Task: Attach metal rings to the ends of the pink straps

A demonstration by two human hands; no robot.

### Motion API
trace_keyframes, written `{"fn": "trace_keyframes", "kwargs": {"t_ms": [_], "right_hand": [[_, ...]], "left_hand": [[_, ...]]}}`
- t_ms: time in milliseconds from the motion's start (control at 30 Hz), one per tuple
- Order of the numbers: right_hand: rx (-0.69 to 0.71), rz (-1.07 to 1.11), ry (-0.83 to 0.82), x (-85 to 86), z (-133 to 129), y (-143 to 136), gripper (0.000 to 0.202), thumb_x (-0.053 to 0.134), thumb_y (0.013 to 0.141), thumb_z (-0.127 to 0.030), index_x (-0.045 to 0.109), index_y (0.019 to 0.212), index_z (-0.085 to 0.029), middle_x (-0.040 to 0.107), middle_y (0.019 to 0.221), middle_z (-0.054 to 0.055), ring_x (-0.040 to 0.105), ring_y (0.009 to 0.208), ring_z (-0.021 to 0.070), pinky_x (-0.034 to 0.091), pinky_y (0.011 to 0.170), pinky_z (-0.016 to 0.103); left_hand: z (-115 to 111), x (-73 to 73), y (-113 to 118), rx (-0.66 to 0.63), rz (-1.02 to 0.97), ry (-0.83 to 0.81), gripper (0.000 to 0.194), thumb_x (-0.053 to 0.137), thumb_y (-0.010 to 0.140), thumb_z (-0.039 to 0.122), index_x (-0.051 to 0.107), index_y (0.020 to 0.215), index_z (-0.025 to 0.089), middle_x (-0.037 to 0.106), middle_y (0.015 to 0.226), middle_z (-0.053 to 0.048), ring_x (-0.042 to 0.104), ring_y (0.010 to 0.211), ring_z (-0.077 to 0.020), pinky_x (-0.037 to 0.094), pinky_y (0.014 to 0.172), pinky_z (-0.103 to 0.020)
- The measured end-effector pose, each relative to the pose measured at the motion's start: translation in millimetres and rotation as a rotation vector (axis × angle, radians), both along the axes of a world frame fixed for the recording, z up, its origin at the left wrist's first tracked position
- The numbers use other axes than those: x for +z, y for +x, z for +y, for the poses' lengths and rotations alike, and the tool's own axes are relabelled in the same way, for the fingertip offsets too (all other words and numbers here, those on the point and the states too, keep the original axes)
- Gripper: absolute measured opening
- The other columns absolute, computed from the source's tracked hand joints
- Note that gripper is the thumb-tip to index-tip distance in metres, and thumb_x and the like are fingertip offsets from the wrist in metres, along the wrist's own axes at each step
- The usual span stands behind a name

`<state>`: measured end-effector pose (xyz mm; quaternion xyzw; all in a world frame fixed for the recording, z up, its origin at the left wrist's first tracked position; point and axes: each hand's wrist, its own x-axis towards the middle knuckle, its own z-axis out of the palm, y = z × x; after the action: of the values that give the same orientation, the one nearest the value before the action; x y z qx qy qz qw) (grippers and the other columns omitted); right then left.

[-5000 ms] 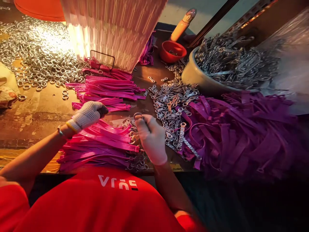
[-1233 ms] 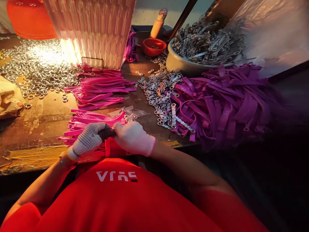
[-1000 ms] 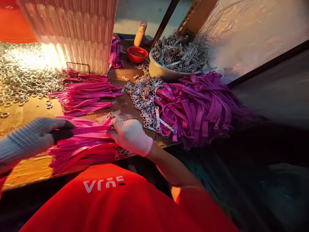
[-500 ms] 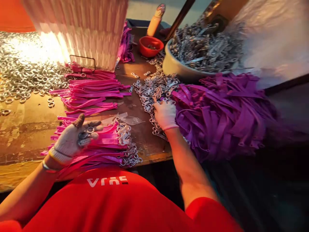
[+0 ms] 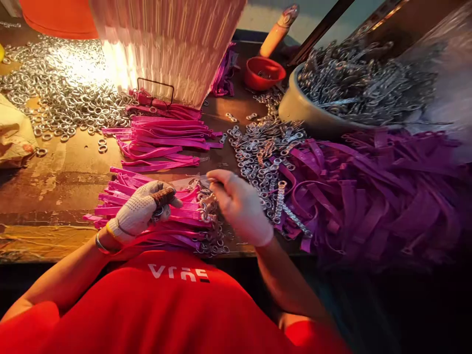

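My left hand (image 5: 138, 212), in a white dotted glove with a dark-stained thumb, is curled closed around several metal rings (image 5: 158, 212). Beneath it lies a row of pink straps (image 5: 114, 196), whose right ends carry metal rings and links (image 5: 212, 238). My right hand (image 5: 243, 209), also gloved and blurred by motion, is just right of those straps. Its thumb and forefinger are pinched together, and what lies between them is too smeared to name. Close behind it spreads a heap of figure-eight metal links (image 5: 258, 152).
Loose metal rings (image 5: 73, 103) cover the table's far left, beside a corrugated clear sheet (image 5: 173, 49). More pink straps (image 5: 162, 132) lie mid-table. At right, a pile of purple straps (image 5: 368, 196) sits before a tub (image 5: 295, 98) heaped with metal pieces. A red bowl (image 5: 258, 76) stands behind.
My right hand has left the heap of links and come left towards my left hand, its fingers pinched. My left hand, previously open with rings on the palm, has curled shut. The view has shifted left.
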<state>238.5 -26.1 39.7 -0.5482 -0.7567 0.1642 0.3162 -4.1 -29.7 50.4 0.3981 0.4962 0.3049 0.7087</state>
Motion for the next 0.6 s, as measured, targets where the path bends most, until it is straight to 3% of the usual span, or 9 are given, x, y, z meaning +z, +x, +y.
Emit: {"fn": "trace_keyframes", "kwargs": {"t_ms": [167,300,433,500,600], "right_hand": [[0.183,-0.034,0.000,15.7,-19,-59,0.032,0.054,0.100,-0.032,0.061,0.128,-0.017,0.073,0.111,0.012,0.067,0.102,0.0256,0.052,0.091,0.037],[0.198,-0.008,-0.006,11.5,-18,-67,0.022,0.049,0.101,-0.022,0.065,0.116,-0.017,0.075,0.101,0.008,0.068,0.093,0.0211,0.050,0.085,0.031],[0.230,-0.198,0.048,10.6,-18,-63,0.018,0.052,0.097,-0.020,0.070,0.101,-0.019,0.076,0.093,0.007,0.068,0.086,0.0209,0.047,0.079,0.030],[0.235,-0.250,0.093,12.7,-21,-64,0.020,0.052,0.097,-0.023,0.071,0.096,-0.018,0.075,0.088,0.008,0.067,0.081,0.0212,0.045,0.076,0.031],[0.141,-0.168,0.118,15.9,-24,-67,0.027,0.050,0.100,-0.032,0.072,0.102,-0.016,0.075,0.090,0.010,0.066,0.082,0.0211,0.044,0.076,0.031]], "left_hand": [[-13,-0.4,6,0.091,-0.106,0.075,0.038,0.071,0.087,0.052,0.054,0.081,0.018,0.057,0.057,0.003,0.042,0.041,-0.0061,0.028,0.037,-0.017],[-20,-2.6,2,0.033,-0.118,0.168,0.031,0.067,0.090,0.048,0.056,0.089,0.019,0.054,0.056,0.005,0.041,0.042,-0.0071,0.028,0.039,-0.018],[-20,3.9,-4,-0.029,0.119,0.413,0.026,0.077,0.082,0.036,0.061,0.083,0.016,0.057,0.064,0.003,0.045,0.053,-0.0063,0.034,0.046,-0.017],[-19,9.4,-4,-0.056,0.105,0.376,0.029,0.072,0.086,0.039,0.057,0.076,0.016,0.052,0.060,0.004,0.042,0.050,-0.0057,0.032,0.044,-0.017],[-17,17.6,0,-0.047,-0.107,0.172,0.034,0.062,0.092,0.046,0.047,0.077,0.020,0.043,0.054,0.007,0.034,0.041,-0.0055,0.028,0.038,-0.018]]}}
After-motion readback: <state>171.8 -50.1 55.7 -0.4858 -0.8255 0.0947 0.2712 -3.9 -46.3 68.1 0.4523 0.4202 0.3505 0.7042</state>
